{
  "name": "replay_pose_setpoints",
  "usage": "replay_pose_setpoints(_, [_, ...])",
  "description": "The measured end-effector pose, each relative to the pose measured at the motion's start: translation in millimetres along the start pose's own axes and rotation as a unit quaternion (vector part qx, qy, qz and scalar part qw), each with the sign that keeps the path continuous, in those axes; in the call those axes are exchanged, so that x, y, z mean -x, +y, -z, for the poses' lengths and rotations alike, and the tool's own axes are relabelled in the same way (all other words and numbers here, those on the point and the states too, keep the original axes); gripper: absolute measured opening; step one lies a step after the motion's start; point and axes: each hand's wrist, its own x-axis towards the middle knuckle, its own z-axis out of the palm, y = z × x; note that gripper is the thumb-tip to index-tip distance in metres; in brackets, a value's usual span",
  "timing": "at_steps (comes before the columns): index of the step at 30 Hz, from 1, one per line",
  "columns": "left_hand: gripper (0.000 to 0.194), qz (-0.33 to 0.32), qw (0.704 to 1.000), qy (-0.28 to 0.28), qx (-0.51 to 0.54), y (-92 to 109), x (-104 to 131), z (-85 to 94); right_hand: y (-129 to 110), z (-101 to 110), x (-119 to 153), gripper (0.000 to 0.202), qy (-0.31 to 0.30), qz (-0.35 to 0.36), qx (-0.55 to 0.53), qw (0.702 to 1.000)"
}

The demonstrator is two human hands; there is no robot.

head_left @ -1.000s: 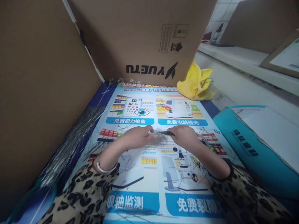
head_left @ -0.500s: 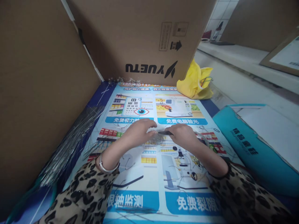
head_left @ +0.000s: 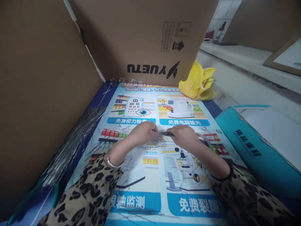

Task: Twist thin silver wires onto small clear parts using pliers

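Observation:
My right hand (head_left: 185,136) is closed around dark pliers (head_left: 167,134); only their narrow, tapered jaws show, pointing left, and the handles are mostly hidden in the palm. My left hand (head_left: 144,133) has its thumb and fingers pinched together right by the jaw tips. What lies between those fingertips is too small to make out. Just under the left fingers there is a small tangle of fine silvery wire (head_left: 154,144). Both hands are low over a printed poster sheet (head_left: 152,175), on which loose bits of wire are scattered.
A thick bundle of thin metal wires (head_left: 72,144) lies at the left, by a tall cardboard panel (head_left: 42,78). Behind stands a cardboard box (head_left: 145,37), with a yellow bag (head_left: 197,83) at its right corner. A teal shoebox (head_left: 249,147) is at the right.
My left fingers have curled in and closed to a pinch by the jaw tips; before, they were more apart. The right hand keeps the pliers in about the same place.

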Motion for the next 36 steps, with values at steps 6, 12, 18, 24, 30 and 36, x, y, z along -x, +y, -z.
replay_pose_setpoints(6, [0.014,0.001,0.999,0.009,0.034,-2.1,2.9,-1.9,-3.3,2.3,2.6,0.020,0.004,0.015,0.018,1.000])
replay_pose_setpoints(12, [0.014,0.027,0.995,0.019,0.096,-5.6,5.2,-6.6,-8.3,5.4,6.7,0.020,0.007,0.027,0.042,0.999])
replay_pose_setpoints(18, [0.011,0.045,0.991,0.020,0.122,-6.0,7.3,-11.4,-10.4,9.9,11.3,0.017,0.022,0.040,0.067,0.997])
replay_pose_setpoints(24, [0.012,0.031,0.989,0.010,0.143,-3.2,7.3,-16.8,-13.6,14.9,14.9,0.016,0.010,0.039,0.084,0.996])
replay_pose_setpoints(30, [0.011,0.024,0.989,0.016,0.146,-5.5,7.1,-21.1,-17.1,22.6,19.0,0.015,-0.027,0.026,0.096,0.995])
replay_pose_setpoints(36, [0.011,0.014,0.992,0.007,0.125,-1.8,9.2,-20.3,-20.6,30.9,19.0,0.009,-0.059,0.017,0.100,0.993])
